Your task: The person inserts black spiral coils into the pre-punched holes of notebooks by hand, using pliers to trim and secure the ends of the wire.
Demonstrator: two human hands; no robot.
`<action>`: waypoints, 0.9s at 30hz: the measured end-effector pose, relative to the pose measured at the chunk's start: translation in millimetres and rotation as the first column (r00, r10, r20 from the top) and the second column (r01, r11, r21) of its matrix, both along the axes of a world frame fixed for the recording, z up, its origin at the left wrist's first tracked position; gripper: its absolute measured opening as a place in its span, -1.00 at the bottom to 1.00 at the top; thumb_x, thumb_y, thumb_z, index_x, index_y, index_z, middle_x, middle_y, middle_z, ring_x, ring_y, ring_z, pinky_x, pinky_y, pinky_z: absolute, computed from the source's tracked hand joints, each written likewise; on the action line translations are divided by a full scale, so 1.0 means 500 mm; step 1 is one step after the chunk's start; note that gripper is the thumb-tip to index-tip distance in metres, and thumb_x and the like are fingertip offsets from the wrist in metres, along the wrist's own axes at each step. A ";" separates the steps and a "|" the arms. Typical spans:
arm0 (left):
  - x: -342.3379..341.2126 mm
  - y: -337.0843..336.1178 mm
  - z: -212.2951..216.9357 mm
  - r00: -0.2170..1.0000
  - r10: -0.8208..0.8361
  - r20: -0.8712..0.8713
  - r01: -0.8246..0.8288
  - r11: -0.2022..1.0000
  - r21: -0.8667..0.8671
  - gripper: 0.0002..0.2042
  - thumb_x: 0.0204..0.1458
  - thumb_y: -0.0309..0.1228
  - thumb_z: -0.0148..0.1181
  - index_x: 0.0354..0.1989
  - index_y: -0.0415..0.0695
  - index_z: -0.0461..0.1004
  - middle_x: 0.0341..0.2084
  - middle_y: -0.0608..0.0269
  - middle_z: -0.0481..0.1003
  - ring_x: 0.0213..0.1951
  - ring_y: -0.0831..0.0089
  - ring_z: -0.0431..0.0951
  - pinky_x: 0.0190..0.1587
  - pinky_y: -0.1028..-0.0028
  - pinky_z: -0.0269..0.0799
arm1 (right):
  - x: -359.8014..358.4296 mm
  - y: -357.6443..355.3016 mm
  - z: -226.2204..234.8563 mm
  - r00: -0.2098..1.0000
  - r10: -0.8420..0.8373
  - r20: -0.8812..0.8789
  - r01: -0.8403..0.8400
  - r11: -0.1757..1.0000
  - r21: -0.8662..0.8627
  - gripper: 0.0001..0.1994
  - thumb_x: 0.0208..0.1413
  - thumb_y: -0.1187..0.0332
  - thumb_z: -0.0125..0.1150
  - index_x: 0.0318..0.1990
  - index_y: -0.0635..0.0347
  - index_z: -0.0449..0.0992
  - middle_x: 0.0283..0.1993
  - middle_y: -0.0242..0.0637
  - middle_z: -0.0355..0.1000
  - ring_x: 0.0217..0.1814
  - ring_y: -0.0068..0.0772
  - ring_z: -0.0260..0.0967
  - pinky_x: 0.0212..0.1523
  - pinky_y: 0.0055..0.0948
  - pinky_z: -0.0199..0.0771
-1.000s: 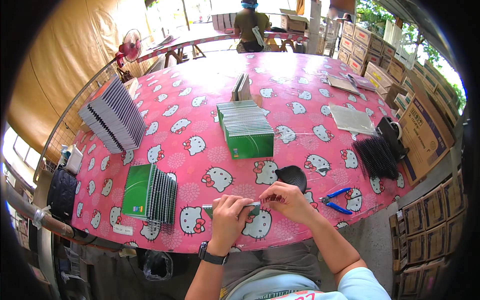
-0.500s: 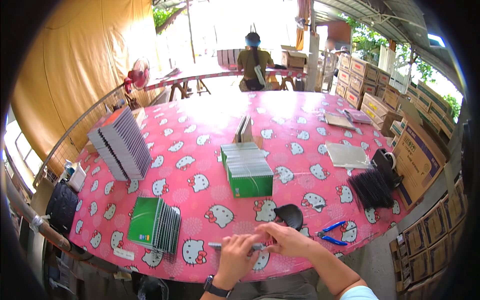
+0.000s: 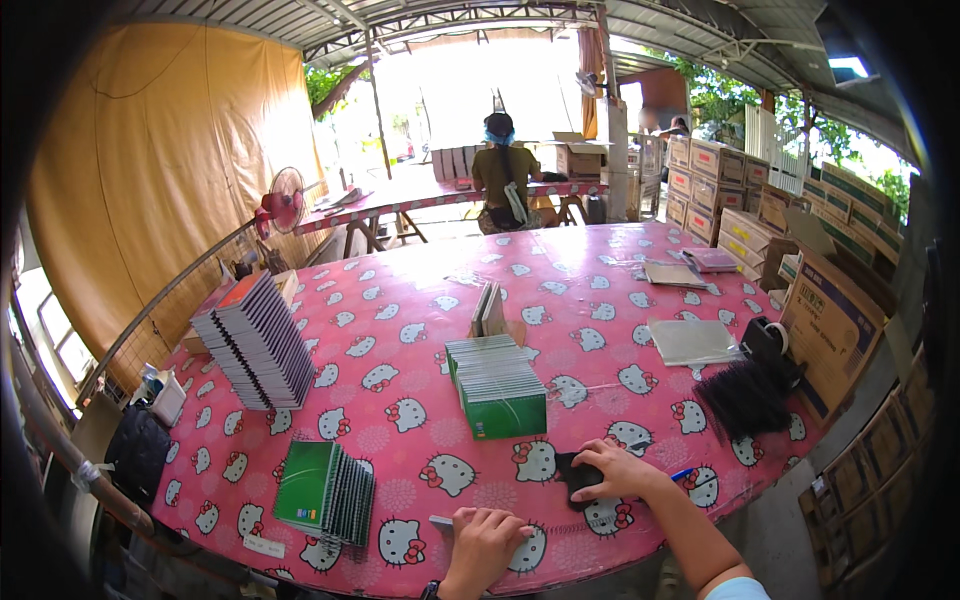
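Observation:
My left hand [image 3: 486, 548] is at the near edge of the table, fingers closed over a thin grey-edged thing [image 3: 440, 521] seen edge-on, possibly a notebook. From beside that hand a thin spiral coil [image 3: 572, 528] stretches right along the tabletop. My right hand [image 3: 612, 470] grips a black curved object [image 3: 570, 477], thumb on the near side and fingers over the top. Partly covered by that hand and wrist are blue-handled pliers [image 3: 683, 474]. To the left lies a stack of green spiral notebooks [image 3: 307, 487], and ahead stands a row of green-covered notebooks [image 3: 508, 416].
A tall stack of notebooks [image 3: 258, 345] rises at the left. At the right are a heap of black coils [image 3: 745, 398], a clear plastic sheet [image 3: 694, 342], a tape dispenser [image 3: 770, 345] and cardboard boxes [image 3: 830, 320]. A person [image 3: 508, 180] sits at a farther table.
My right hand has left my left hand and moved right onto the black object. The coil now shows between the hands. The view has tilted upward.

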State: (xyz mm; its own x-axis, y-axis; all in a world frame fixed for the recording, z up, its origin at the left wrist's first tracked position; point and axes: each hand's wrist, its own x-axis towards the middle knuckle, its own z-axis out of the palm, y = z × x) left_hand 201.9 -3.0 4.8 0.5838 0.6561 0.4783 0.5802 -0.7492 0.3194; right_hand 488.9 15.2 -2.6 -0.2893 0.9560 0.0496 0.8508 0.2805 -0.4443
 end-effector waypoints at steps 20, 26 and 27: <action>-0.059 0.028 -0.008 0.991 0.118 0.064 -0.120 0.992 0.027 -0.74 -0.31 -0.10 0.41 -0.47 0.09 0.57 -0.47 0.52 0.51 -0.23 0.49 0.47 0.16 0.04 -0.11 | -0.091 -0.036 0.019 0.362 0.138 -0.922 -0.430 0.902 -0.034 -0.53 -0.08 -0.08 0.32 -0.14 0.07 0.60 0.24 0.00 0.25 0.25 -0.01 0.20 0.21 -0.16 0.20; -0.067 0.026 -0.013 0.994 0.092 0.061 -0.092 0.996 -0.006 -0.76 -0.34 -0.13 0.43 -0.52 0.08 0.58 -0.54 0.51 0.51 -0.28 0.49 0.47 0.16 0.05 -0.10 | -0.141 -0.017 0.030 0.704 0.096 -0.704 -0.319 0.928 -0.192 -0.48 0.02 -0.10 0.18 -0.16 0.24 0.59 0.17 -0.02 0.35 0.20 -0.20 0.29 0.22 -0.27 0.16; -0.068 0.022 -0.015 0.994 0.093 0.060 -0.092 0.996 -0.021 -0.76 -0.34 -0.12 0.43 -0.52 0.07 0.58 -0.53 0.51 0.51 -0.28 0.49 0.47 0.16 0.05 -0.10 | -0.142 -0.025 0.028 0.473 0.113 -0.874 -0.480 0.865 -0.148 -0.53 0.02 -0.05 0.22 -0.16 0.21 0.59 0.17 -0.04 0.36 0.18 -0.23 0.30 0.19 -0.29 0.19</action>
State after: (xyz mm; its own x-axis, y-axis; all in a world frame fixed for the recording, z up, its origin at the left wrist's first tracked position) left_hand 168.1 8.2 -2.8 0.4904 0.7146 0.4989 0.6257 -0.6872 0.3691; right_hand 417.8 2.9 11.2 -0.5589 0.8182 0.1347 -0.0604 0.1218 -0.9907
